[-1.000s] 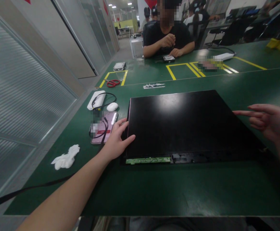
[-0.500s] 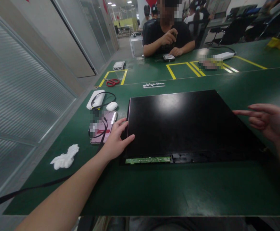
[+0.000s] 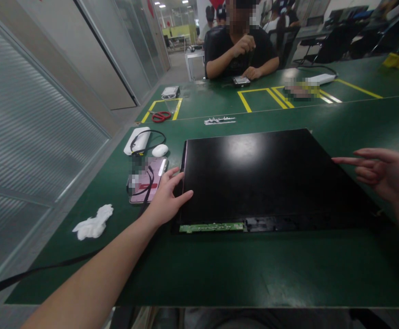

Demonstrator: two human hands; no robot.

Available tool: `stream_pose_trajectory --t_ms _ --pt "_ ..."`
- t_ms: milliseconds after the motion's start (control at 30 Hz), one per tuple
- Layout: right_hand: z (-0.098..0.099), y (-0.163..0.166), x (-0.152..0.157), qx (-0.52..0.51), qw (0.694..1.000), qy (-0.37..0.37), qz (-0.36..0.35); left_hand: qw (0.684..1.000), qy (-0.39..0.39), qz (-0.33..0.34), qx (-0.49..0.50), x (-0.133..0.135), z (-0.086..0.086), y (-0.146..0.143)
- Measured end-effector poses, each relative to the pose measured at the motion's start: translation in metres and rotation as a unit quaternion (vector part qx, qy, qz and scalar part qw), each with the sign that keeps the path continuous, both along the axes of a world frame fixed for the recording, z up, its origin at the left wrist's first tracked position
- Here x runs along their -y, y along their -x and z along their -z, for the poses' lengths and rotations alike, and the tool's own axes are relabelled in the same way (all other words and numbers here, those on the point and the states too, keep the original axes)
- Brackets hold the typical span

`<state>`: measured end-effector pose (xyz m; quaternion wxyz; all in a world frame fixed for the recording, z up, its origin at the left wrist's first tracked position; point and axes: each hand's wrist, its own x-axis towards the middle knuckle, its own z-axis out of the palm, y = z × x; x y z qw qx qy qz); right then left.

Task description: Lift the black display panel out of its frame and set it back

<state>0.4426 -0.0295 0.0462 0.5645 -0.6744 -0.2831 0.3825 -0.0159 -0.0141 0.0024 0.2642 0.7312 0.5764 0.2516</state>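
A large black flat panel lies flat on the green table, with a narrow green circuit strip showing along its near edge. My left hand rests at the panel's left edge, fingers spread, thumb lying on the black surface. My right hand hovers at the panel's right edge, fingers stretched out and apart, the index finger pointing left toward the panel. Neither hand holds anything.
Left of the panel lie a phone with a cable, a white mouse, a white box and a crumpled white cloth. Farther back are red scissors and yellow floor-tape squares. A person in black sits across the table.
My hands and the panel hold still. The person across the table has raised a hand slightly.
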Motion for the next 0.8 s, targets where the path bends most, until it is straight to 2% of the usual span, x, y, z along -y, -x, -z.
stream_pose_trajectory --t_ms 167,400,600,800 --pt "-0.002 0.005 0.0 0.004 1.0 0.012 0.007 1.0 -0.003 -0.008 -0.008 0.0 0.001 -0.001" --pt "0.004 -0.003 -0.003 0.021 1.0 0.011 -0.007 1.0 -0.005 -0.006 -0.014 -0.001 0.001 -0.001" --pt "-0.004 0.01 0.003 0.05 0.999 0.006 0.0 1.0 -0.01 0.007 -0.011 -0.001 0.0 -0.001" --pt "-0.001 0.007 0.004 0.027 1.0 -0.008 -0.012 1.0 -0.02 0.009 -0.005 -0.001 0.001 0.0"
